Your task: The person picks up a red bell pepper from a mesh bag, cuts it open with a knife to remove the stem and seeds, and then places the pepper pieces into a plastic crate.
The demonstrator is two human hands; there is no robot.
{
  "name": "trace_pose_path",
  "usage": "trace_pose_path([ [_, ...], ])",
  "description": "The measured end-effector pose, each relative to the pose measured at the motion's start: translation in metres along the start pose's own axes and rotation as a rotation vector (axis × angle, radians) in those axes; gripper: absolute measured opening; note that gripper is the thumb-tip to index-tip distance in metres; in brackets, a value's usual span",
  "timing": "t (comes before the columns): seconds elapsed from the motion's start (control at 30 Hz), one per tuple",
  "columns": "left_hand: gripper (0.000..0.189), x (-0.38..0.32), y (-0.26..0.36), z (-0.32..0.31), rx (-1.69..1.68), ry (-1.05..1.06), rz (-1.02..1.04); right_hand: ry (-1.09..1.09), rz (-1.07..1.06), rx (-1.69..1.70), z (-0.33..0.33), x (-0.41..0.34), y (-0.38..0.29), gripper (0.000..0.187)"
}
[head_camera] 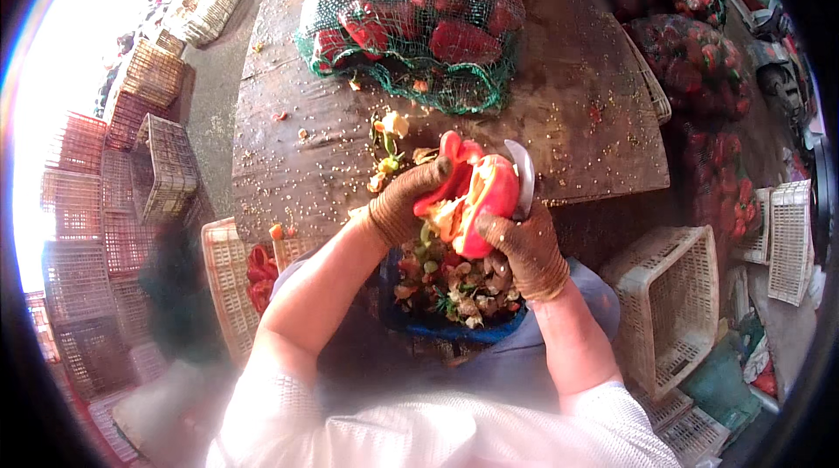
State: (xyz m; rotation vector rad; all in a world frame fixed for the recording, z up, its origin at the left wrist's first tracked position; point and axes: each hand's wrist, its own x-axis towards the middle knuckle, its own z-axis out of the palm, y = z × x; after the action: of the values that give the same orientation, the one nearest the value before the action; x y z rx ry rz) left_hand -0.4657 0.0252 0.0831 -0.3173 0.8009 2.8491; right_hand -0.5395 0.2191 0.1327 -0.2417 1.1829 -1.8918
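Observation:
A red bell pepper, split open with its pale core and seeds showing, is held between my two gloved hands above a blue tub. My left hand, in a brown glove, grips the opened left part. Against the right part presses my right hand, its thumb on the pepper; a curved knife blade stands up beside the pepper at that hand, its handle hidden. Below, the blue tub between my legs holds pepper cores and scraps. Cut stem pieces lie on the wooden table.
A green mesh sack of red peppers lies on the seed-strewn wooden table. Plastic crates stand at left and right; another crate with red pepper pieces is near my left arm. More filled sacks are at right.

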Motion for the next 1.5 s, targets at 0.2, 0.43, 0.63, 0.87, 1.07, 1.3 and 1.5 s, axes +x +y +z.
trace_pose_path([
  [0.2, 0.065, -0.005, 0.024, -0.006, 0.878, 0.419, 0.045, 0.080, 0.044, -0.099, -0.015, 0.014, 0.013, 0.066],
  [0.43, 0.036, -0.061, 0.027, 0.042, 1.888, 0.233, 0.581, 0.072, 0.018, -0.090, -0.019, 0.024, 0.021, 0.067],
  [0.63, 0.061, -0.052, 0.010, 0.012, 2.497, 0.113, 0.597, 0.103, 0.094, -0.093, -0.016, 0.026, 0.020, 0.069],
  [0.87, 0.032, -0.038, 0.007, -0.006, 2.336, 0.028, 0.571, 0.091, 0.075, -0.096, -0.009, 0.024, 0.015, 0.067],
  [1.07, 0.037, -0.033, 0.008, -0.004, 1.827, -0.076, 0.398, 0.012, 0.180, -0.049, -0.007, 0.013, -0.013, 0.069],
  [1.3, 0.028, -0.028, 0.007, -0.014, 0.710, 0.176, -0.221, -0.030, 0.126, -0.024, -0.013, 0.011, -0.015, 0.077],
  [1.5, 0.018, -0.027, 0.015, -0.024, 0.155, 0.063, 0.121, 0.025, 0.017, 0.098, -0.008, 0.010, -0.009, 0.089],
])
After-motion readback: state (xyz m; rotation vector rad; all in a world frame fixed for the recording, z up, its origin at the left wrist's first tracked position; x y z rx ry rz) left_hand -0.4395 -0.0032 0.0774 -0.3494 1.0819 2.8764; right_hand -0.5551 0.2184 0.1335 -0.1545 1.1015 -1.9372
